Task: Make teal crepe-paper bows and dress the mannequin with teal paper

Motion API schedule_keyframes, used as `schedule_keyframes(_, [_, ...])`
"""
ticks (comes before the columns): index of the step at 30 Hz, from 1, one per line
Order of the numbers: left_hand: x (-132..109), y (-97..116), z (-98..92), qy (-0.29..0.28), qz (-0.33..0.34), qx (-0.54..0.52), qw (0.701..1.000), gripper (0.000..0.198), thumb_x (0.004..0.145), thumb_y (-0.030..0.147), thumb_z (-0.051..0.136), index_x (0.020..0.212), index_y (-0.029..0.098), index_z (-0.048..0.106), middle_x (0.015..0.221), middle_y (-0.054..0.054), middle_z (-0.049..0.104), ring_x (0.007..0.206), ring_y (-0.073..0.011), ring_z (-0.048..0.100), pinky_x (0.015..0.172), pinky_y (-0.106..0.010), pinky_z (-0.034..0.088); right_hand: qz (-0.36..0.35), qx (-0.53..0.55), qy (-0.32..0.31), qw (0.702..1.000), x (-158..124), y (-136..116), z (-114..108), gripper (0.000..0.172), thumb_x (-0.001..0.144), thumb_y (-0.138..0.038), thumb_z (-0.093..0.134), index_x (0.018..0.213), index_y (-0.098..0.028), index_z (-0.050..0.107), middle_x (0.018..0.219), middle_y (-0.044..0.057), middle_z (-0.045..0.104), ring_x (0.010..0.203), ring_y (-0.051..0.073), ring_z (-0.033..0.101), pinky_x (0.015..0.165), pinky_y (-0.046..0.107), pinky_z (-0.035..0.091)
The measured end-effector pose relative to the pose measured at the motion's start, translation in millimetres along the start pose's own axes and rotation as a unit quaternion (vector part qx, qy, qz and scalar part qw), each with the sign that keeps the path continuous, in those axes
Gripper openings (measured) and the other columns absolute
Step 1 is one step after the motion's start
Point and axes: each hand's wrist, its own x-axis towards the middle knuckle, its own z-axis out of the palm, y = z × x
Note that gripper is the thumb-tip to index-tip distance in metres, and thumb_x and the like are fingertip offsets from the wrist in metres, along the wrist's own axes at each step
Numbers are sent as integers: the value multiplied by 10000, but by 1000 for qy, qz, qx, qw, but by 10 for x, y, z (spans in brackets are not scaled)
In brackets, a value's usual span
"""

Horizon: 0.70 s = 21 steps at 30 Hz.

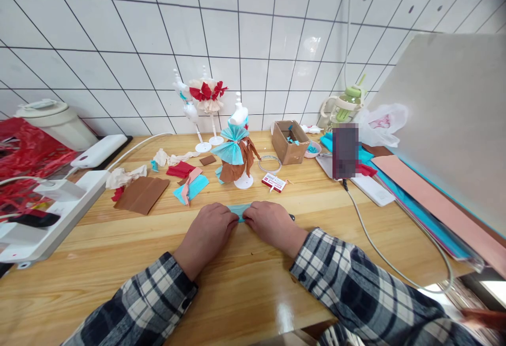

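Observation:
A small strip of blue crepe paper [239, 211] lies on the wooden table, stretched between my two hands. My left hand [211, 226] has its fingers closed on the strip's left end. On the other end, the fingers of my right hand [271, 223] are pressed together. A dark tool tip [292, 217] peeks out beside my right hand, the rest hidden. Just beyond stands a small white dress form [239, 114] wearing a blue pleated fan [234, 146] and brown crepe paper [235, 169].
Crepe paper scraps [142, 194] lie left. Behind are two more dress forms [208, 96]. A cardboard box [290, 143], wire coil [270, 164] and small red-white box [273, 182] sit centre-right. A power strip [59, 214] stands left; a phone [345, 151] with its cable is right.

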Motion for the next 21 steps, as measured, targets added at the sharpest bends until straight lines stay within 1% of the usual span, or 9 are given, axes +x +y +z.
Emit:
schedule_keyframes(2, [4, 5, -5, 2, 4, 3, 1000, 255, 919, 239, 477, 824, 203, 710, 800, -56, 675, 819, -208, 584, 790, -352, 437, 0, 0, -1, 1000, 2, -2, 3, 226, 955, -286, 435, 940, -210, 647, 896, 51, 648, 856, 173, 620, 717, 253, 440])
schedule_keyframes(5, [14, 25, -35, 17, 12, 0, 1000, 245, 914, 231, 484, 813, 194, 704, 824, -61, 663, 851, -208, 574, 800, -345, 437, -8, -2, 14, 1000, -2, -2, 5, 215, 954, -278, 438, 941, -206, 640, 926, 54, 635, 876, 174, 613, 735, 257, 444])
schedule_keyframes(9, [16, 33, -55, 6, 10, 8, 1000, 266, 921, 228, 465, 787, 194, 692, 776, -54, 668, 821, -209, 579, 794, -356, 431, -7, -10, 5, 1000, -13, -6, -12, 206, 957, -271, 427, 955, -218, 626, 916, 46, 637, 827, 172, 628, 678, 253, 448])
schedule_keyframes(12, [6, 13, -35, 11, -6, 1, 1000, 218, 916, 243, 481, 878, 197, 690, 811, -53, 688, 819, -212, 592, 798, -366, 427, 8, -7, -6, 1000, -11, -11, -25, 191, 957, -280, 435, 1008, -230, 612, 922, 44, 649, 821, 173, 638, 654, 249, 447])
schedule_keyframes(14, [2, 2, -20, 13, -9, -6, 1000, 203, 913, 248, 491, 934, 197, 687, 839, -56, 697, 829, -212, 598, 807, -366, 426, 10, -6, -10, 1000, -7, -10, -25, 195, 955, -285, 440, 1007, -227, 618, 929, 47, 653, 832, 175, 639, 659, 248, 447])
schedule_keyframes(15, [2, 0, -17, 12, -8, -6, 1000, 208, 914, 249, 489, 933, 200, 690, 842, -57, 698, 834, -213, 599, 810, -367, 424, 7, -6, -11, 1000, -5, -8, -22, 202, 955, -285, 437, 994, -224, 626, 925, 49, 654, 833, 175, 638, 663, 248, 447])
schedule_keyframes(18, [13, 8, -22, 6, 4, 4, 1000, 249, 925, 243, 465, 857, 206, 701, 823, -56, 687, 836, -212, 591, 805, -364, 420, -6, -9, 7, 1000, -3, 2, -7, 222, 957, -282, 429, 950, -219, 642, 914, 47, 649, 833, 174, 631, 683, 252, 448])
schedule_keyframes(21, [23, 18, -26, 7, 10, 6, 1000, 253, 925, 234, 460, 834, 193, 693, 827, -59, 676, 843, -210, 583, 796, -352, 422, -19, -14, 24, 999, -7, 10, 5, 218, 952, -286, 440, 924, -218, 645, 912, 42, 643, 836, 177, 626, 691, 258, 447])
